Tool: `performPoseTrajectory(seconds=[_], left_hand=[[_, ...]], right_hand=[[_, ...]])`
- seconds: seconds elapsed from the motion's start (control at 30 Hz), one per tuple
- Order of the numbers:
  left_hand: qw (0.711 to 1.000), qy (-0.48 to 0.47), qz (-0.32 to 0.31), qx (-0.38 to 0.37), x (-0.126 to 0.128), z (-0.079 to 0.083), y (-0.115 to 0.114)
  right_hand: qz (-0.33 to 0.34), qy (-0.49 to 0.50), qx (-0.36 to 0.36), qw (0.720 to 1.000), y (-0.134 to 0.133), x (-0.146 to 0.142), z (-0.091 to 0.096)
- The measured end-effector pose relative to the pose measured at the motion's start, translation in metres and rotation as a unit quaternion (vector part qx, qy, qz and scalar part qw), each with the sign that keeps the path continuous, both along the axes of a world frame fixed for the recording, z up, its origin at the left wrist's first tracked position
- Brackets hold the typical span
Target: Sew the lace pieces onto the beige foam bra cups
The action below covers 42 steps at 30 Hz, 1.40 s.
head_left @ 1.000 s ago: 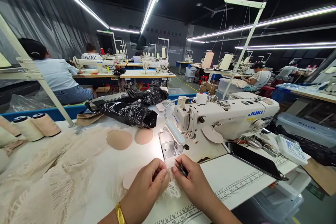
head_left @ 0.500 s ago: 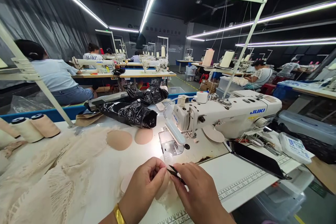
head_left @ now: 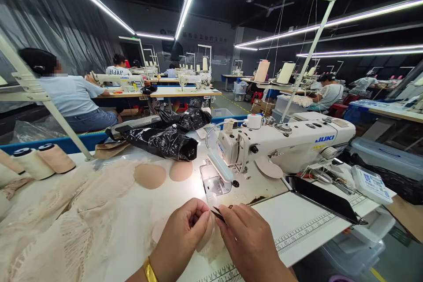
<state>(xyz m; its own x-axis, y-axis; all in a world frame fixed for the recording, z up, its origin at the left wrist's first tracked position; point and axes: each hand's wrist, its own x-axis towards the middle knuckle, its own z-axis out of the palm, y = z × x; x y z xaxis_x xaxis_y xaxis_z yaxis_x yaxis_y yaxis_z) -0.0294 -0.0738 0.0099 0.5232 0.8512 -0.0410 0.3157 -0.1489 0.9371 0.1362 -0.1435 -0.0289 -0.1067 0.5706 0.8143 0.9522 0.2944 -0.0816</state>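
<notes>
My left hand (head_left: 185, 233) is closed in a pinch on a beige bra pad (head_left: 206, 235) with cream lace under it, near the front edge of the sewing table (head_left: 297, 224). My right hand (head_left: 249, 238) is closed around small dark thread snips (head_left: 218, 214), whose tips point at the pinched spot. The two hands almost touch. A white JUKI sewing machine (head_left: 287, 143) stands just behind them, its needle plate (head_left: 213, 183) a short way beyond my fingers.
Cream lace fabric (head_left: 66, 220) is heaped at left, with two beige pads (head_left: 150, 175) behind it and thread cones (head_left: 46, 161) at far left. A black plastic bag (head_left: 165, 141) lies at the back. A dark flat panel (head_left: 322, 200) lies at right. Other people sew at tables beyond.
Both hands have lifted the pad slightly and drawn closer together; the snips now point at the left hand's pinch. The view has tilted a little.
</notes>
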Motion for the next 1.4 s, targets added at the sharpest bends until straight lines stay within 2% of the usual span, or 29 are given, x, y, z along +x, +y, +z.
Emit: performPoseTrajectory(seconds=[0.17, 0.53, 1.07, 1.13, 1.2, 1.3, 1.4], left_hand=[[1.0, -0.01, 0.003, -0.018, 0.001, 0.0, 0.0], [1.0, -0.004, 0.004, -0.013, 0.001, -0.001, 0.001], [1.0, 0.001, -0.013, -0.015, 0.0, -0.005, 0.005], [1.0, 0.0, -0.011, -0.018, -0.001, -0.002, 0.005], [1.0, -0.003, -0.009, -0.025, -0.002, 0.001, 0.006], [0.999, -0.015, -0.013, -0.04, -0.002, 0.004, 0.007], [0.998, -0.021, -0.016, -0.055, -0.001, 0.006, 0.007]], right_hand=[[0.003, -0.029, 0.023, 0.999, 0.001, -0.001, 0.0], [-0.001, -0.076, 0.018, 0.997, 0.0, -0.002, 0.007], [-0.004, -0.037, 0.012, 0.999, 0.005, -0.008, -0.001], [0.02, 0.009, -0.009, 1.0, 0.004, -0.003, 0.001], [0.052, 0.098, -0.063, 0.992, 0.001, 0.003, 0.003], [0.076, 0.226, -0.193, 0.952, -0.003, 0.007, 0.007], [0.081, 0.276, -0.287, 0.914, -0.002, 0.007, 0.008]])
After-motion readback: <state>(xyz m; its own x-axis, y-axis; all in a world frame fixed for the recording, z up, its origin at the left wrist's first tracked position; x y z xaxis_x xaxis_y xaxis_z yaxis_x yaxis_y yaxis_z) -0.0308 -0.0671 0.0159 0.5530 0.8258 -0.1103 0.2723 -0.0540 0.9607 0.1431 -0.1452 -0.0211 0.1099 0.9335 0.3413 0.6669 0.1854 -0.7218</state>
